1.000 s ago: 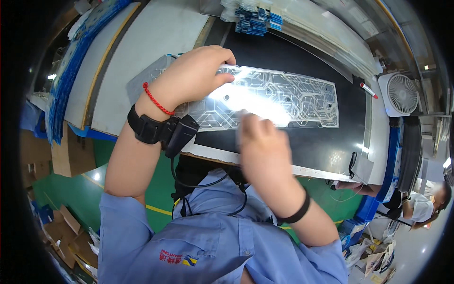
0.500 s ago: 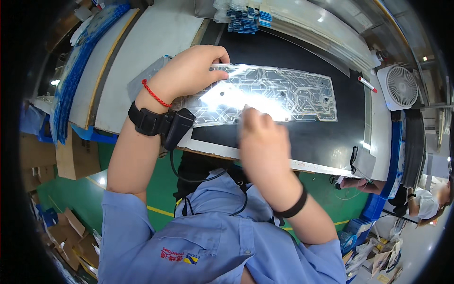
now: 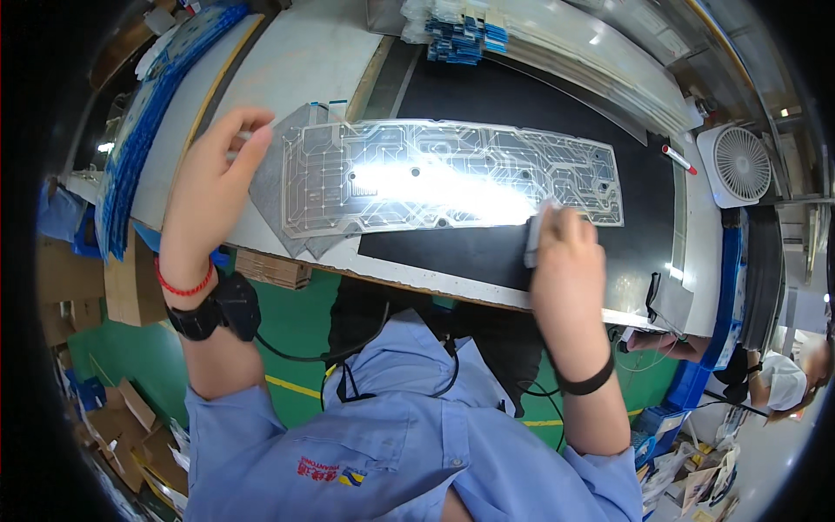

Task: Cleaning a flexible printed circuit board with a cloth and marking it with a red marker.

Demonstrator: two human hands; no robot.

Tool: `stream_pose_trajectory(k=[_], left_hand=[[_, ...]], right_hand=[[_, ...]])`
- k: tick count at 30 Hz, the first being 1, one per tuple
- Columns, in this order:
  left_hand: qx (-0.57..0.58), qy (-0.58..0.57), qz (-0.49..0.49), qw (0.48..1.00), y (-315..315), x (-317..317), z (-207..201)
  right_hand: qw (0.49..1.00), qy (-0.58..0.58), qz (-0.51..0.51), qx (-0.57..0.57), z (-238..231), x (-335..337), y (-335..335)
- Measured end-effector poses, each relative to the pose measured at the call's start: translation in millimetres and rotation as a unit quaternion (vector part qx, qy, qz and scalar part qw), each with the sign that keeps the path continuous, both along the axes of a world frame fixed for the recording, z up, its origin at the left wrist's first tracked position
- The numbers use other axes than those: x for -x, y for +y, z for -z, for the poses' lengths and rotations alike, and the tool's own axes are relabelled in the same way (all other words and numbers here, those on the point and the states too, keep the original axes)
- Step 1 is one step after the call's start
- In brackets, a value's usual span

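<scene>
A clear membrane circuit sheet [image 3: 326,204], printed with pale traces and glaring with reflected light, lies across the black work mat [image 3: 426,252]. My right hand [image 3: 570,261] is closed around a folded grey cloth [image 3: 531,243], at the sheet's near edge towards its right end. Off the sheet's left end, my left hand [image 3: 209,174] is raised with thumb and fingers curved apart, and nothing shows clearly between them. Under that end of the sheet, a grey cloth-like piece [image 3: 268,187] sticks out over the white table.
Stacked clear sheets [image 3: 574,65] with blue-ended strips [image 3: 465,39] lie at the back. On the right are a red-and-white marker [image 3: 678,160], a white fan [image 3: 739,163] and a grey cloth [image 3: 668,300]. A co-worker [image 3: 787,378] is at far right.
My left hand has let go of the sheet's upper edge and moved left, uncovering its left end. My right hand has slid right along the near edge with the cloth.
</scene>
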State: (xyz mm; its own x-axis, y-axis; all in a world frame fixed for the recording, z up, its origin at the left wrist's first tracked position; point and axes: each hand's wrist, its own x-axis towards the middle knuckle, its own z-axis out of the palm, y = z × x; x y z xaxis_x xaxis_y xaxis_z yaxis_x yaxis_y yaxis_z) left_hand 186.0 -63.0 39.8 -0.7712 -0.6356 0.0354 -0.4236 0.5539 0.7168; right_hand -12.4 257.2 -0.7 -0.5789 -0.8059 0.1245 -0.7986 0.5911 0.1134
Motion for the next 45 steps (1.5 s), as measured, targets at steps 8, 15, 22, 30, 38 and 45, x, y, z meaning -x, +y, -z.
stream_pose_trajectory(k=[8, 15, 22, 30, 38, 45], left_hand=[[-0.258, 0.126, -0.104, 0.952, 23, -11, 29], [-0.404, 0.236, -0.021, 0.884, 8, -23, 40], [-0.369, 0.208, -0.072, 0.903, 28, 5, 54], [-0.33, 0.181, -0.057, 0.925, 23, -9, 58], [-0.334, 0.2, -0.059, 0.919, 22, -6, 58], [-0.333, 0.202, -0.065, 0.919, 22, -8, 60]], right_hand=[[0.98, -0.093, -0.163, 0.074, 3, -61, -67], [0.998, -0.047, -0.038, 0.018, -8, -13, 0], [0.982, -0.084, -0.161, 0.05, 4, -54, -61], [0.995, -0.051, -0.088, 0.014, -9, -22, -5], [0.974, -0.112, -0.18, 0.075, 0, -45, -49], [0.983, -0.129, -0.125, 0.043, -13, -32, -23]])
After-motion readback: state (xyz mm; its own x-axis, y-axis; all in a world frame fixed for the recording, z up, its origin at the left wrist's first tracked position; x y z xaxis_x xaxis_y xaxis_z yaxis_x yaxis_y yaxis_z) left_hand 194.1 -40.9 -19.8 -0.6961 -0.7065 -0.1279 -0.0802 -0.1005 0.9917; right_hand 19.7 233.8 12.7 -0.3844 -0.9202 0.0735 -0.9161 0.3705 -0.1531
